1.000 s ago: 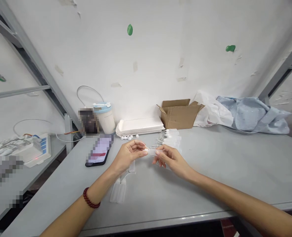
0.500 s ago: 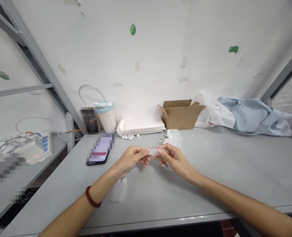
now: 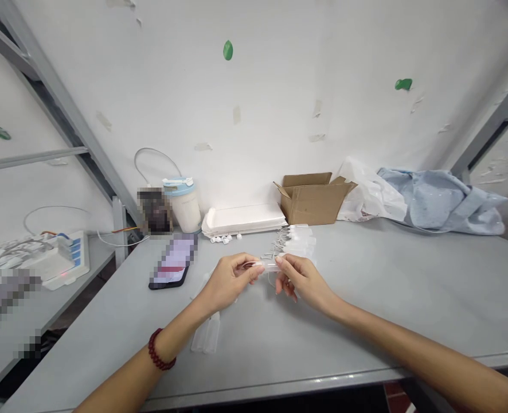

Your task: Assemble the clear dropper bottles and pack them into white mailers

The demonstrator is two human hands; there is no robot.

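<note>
Between my two hands is a small translucent white plastic piece [image 3: 271, 267], slim and lying level above the table. My left hand [image 3: 230, 282] pinches its left end between thumb and fingers, and a thin looped strand shows along those fingers. The thumb and forefinger of my right hand [image 3: 305, 281] close on the other end, the lower fingers curled beneath. Just behind my right hand lies a row of similar translucent pieces with thin wire-like ends [image 3: 300, 241]. More flat translucent pieces [image 3: 206, 334] rest on the table below my left wrist.
At the back stand a lidded cup [image 3: 185, 203], a white tray [image 3: 245, 219] with small white caps before it, an open cardboard box [image 3: 312, 201], a white plastic bag [image 3: 370, 192] and a blue cloth [image 3: 438, 201]. A phone [image 3: 174, 261] lies left; a power strip [image 3: 71, 261] sits further left.
My left hand has turned, and its fingers now wrap further along the piece, with the looped strand showing. The right hand keeps its end. The view has shifted slightly.
</note>
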